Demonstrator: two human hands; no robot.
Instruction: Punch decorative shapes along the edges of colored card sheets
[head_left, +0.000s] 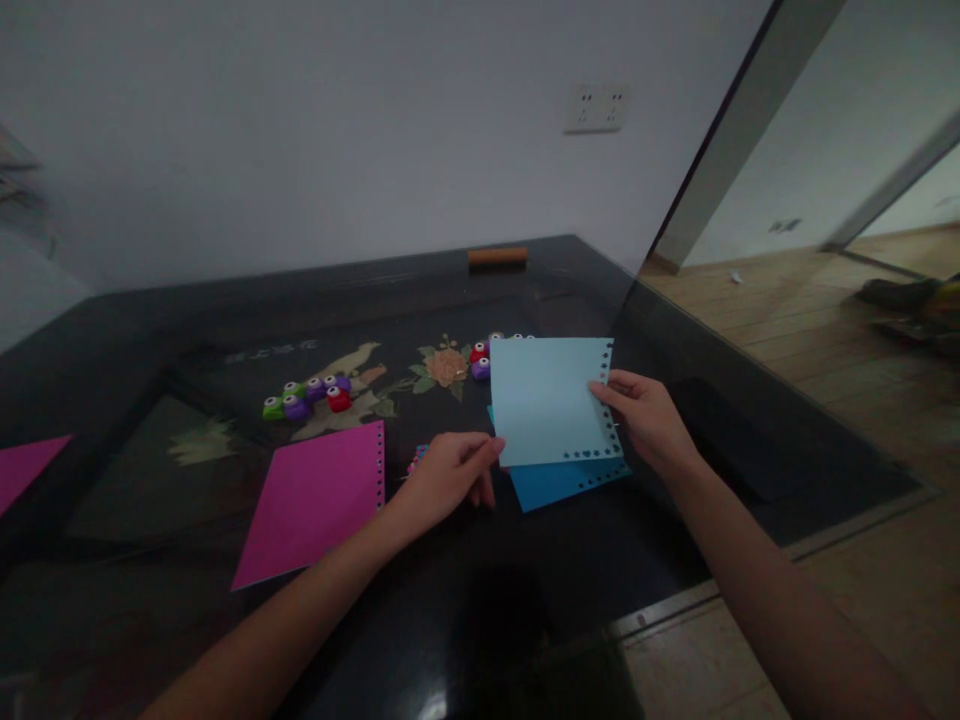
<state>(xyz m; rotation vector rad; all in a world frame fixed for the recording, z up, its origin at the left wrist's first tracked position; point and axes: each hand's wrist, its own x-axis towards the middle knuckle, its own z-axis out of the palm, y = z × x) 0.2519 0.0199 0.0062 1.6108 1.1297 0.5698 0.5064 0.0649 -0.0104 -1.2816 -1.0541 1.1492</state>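
A light blue sheet of paper [553, 400] is held up over the table, with small shapes punched along its right and bottom edges. My right hand [646, 418] pinches its right edge between thumb and fingers. At its lower left corner, my left hand [459, 470] grips the paper with thumb and finger. Below it lies a darker blue sheet [559, 487], partly covered, also with punched holes. To the left of my left hand is a magenta sheet [319, 500] with holes down its right edge. Small colourful items [418, 458] show partly behind my left hand.
Several puncher-like pieces with eyes [307, 398] sit on the dark table [465, 580]; more [481, 360] stand behind the light blue sheet. A brown cylinder [497, 258] lies near the wall. Another magenta sheet [30, 468] is at far left. The table's right edge borders the floor.
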